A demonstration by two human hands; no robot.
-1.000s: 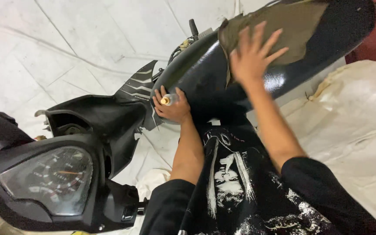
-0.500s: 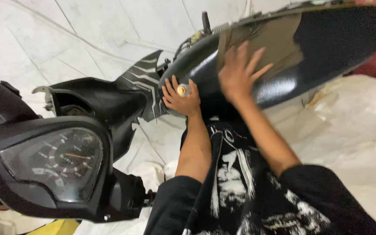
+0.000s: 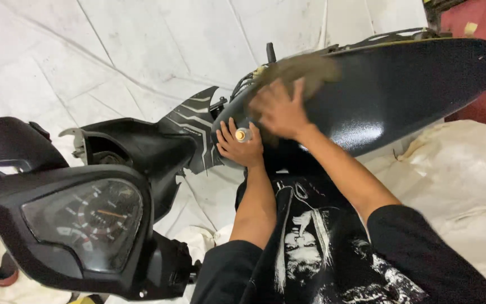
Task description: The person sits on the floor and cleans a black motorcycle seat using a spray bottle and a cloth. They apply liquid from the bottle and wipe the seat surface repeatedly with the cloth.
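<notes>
My right hand point(image 3: 279, 110) presses an olive-brown cloth point(image 3: 305, 70) flat against the front of a glossy black scooter seat point(image 3: 400, 90); hand and cloth are motion-blurred. My left hand point(image 3: 240, 146) rests on the seat's front tip, fingers curled around a small object with a yellowish round end point(image 3: 242, 134). Both arms wear short black sleeves, and a black printed shirt point(image 3: 310, 242) fills the lower middle.
The scooter's black handlebar cover with a speedometer point(image 3: 82, 222) sits at lower left. Black body panels with a grey striped decal point(image 3: 189, 121) lie ahead of the seat. White tiled floor point(image 3: 113, 45) lies beyond, a white cloth point(image 3: 468, 186) at right.
My right hand has slid the cloth from further back on the seat leftward toward its front. My left hand kept its place on the seat tip. The view has shifted slightly.
</notes>
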